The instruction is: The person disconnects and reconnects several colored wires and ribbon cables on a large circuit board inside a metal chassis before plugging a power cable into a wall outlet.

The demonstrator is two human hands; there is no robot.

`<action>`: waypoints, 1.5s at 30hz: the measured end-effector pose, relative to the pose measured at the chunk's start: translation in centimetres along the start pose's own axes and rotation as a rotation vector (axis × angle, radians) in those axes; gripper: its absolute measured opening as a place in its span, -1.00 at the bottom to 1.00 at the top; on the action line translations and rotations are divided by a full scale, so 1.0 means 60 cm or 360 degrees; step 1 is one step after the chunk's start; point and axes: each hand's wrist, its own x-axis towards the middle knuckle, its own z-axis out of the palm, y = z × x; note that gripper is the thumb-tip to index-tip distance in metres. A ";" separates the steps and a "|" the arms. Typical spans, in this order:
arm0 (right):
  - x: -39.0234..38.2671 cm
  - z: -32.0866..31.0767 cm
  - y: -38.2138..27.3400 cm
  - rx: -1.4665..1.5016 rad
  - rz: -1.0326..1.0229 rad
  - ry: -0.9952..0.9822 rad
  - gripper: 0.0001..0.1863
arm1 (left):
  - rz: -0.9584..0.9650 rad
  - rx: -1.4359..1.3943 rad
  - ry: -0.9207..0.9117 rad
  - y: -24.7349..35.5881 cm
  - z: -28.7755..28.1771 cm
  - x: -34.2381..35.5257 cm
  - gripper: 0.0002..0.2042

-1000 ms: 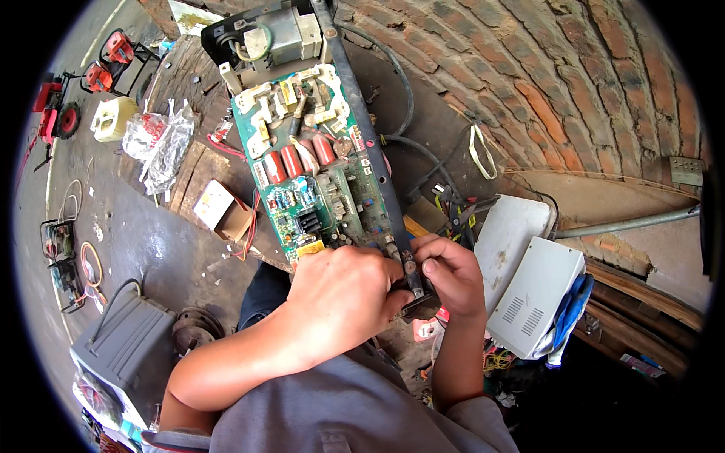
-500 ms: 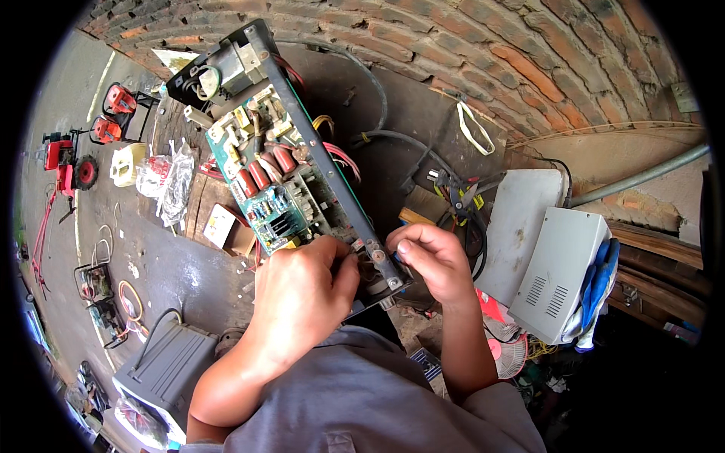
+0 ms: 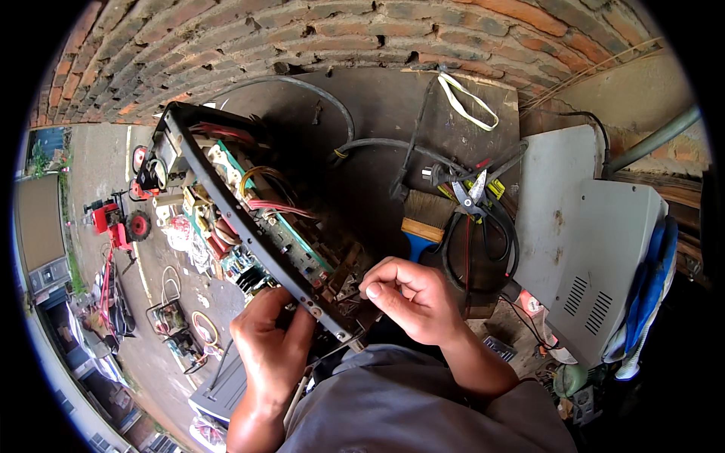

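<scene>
A long electronics chassis with a green circuit board, coils and red wires stands tilted on its edge in front of me. My left hand grips its black frame at the near end, fingers wrapped on the board side. My right hand sits on the other side of the near end, thumb and fingers pinched together at small metal parts there; what it pinches is too small to tell. A thin rod or wire runs down from under my left hand.
A paint brush with a blue handle, pliers and black cables lie on the dark board ahead. White metal covers stand at the right, a brick wall behind. Red machines and parts lie on the floor at left.
The chassis has swung from lying face-up to standing on its edge. My left hand moved from on top of the board to gripping the frame's near end; the view turned right.
</scene>
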 end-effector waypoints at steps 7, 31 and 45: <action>0.003 -0.016 0.001 0.0011 -0.0148 0.0006 -0.96 | -0.0122 0.0076 -0.0002 0.005 0.010 0.003 -0.92; 0.004 -0.023 0.008 0.0046 -0.0182 -0.0073 -0.93 | -0.0073 0.0106 0.0058 -0.007 0.017 -0.001 -0.84; 0.000 -0.016 0.016 0.0035 -0.0232 -0.0040 -0.93 | -0.0120 0.0006 -0.0018 -0.008 0.012 0.001 -0.82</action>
